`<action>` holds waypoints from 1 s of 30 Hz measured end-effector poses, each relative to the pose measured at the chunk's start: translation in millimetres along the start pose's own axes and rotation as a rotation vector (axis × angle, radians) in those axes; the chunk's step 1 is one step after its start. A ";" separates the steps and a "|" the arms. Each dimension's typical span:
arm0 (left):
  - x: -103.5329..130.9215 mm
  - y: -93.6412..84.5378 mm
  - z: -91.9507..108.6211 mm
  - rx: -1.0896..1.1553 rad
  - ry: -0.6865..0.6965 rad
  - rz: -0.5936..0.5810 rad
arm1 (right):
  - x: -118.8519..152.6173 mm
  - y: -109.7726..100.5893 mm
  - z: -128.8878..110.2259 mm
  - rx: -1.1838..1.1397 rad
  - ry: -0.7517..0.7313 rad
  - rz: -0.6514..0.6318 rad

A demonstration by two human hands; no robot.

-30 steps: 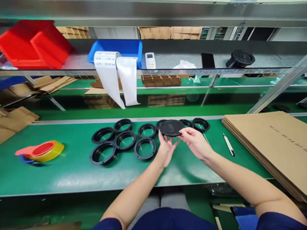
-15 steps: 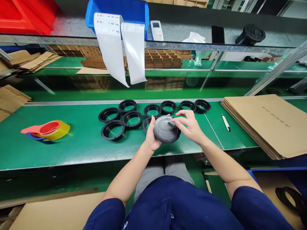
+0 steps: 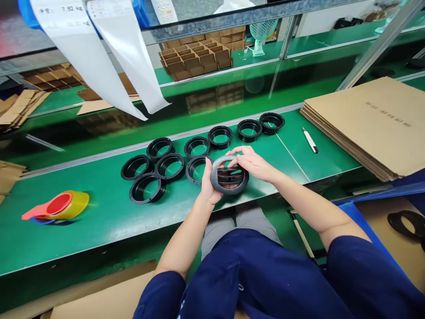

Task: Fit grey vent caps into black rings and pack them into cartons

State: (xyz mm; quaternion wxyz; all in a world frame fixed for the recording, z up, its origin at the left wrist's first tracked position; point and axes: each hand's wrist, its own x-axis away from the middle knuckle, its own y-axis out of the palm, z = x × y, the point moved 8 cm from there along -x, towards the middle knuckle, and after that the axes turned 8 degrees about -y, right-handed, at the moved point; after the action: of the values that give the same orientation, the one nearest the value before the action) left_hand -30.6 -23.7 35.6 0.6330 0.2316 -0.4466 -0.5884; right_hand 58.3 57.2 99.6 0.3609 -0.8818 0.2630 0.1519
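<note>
A round dark grey air vent is held just above the front part of the green table, its slats turned so that I can see between them. My left hand is closed around its left rim, thumb up along the side. My right hand grips it at the upper right, with fingertips reaching over the rim to the slats. Several black rings stand on the table behind and to the left; the nearest black ring is partly hidden by my left hand and the vent.
The green table bears a tape dispenser at left, a white cutter knife and stacked cardboard at right. Printed paper strips hang from the shelf. A blue-edged box sits low at right.
The vent's slats have swung from lying flat and closed to standing open. My right fingers have moved from its face to the slats and rim. The view has turned and shifted.
</note>
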 end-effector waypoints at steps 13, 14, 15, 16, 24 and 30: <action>-50.6 -4.9 -14.6 0.050 -0.100 0.110 | 28.7 -26.4 18.3 0.270 -0.084 0.005; -54.9 -5.2 -16.4 0.063 -0.094 0.124 | 31.7 -19.7 14.7 0.344 -0.157 -0.054; -59.3 -4.9 -19.3 0.072 -0.096 0.138 | 34.6 -13.5 12.9 0.410 -0.208 -0.115; -63.7 -3.7 -23.0 0.076 -0.107 0.147 | 36.7 -8.7 13.6 0.460 -0.226 -0.172; -93.4 21.5 -40.5 0.085 -0.199 0.007 | 30.4 -7.5 47.3 0.477 0.011 -0.377; -102.1 13.7 -42.3 -0.068 -0.238 -0.120 | -18.9 -124.2 123.5 0.741 0.192 0.028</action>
State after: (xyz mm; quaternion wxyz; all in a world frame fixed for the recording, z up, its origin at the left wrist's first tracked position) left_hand 21.5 66.4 -3.9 0.5466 0.1650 -0.4837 -0.6634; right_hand 104.5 227.1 91.8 0.6266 -0.6982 0.3448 -0.0316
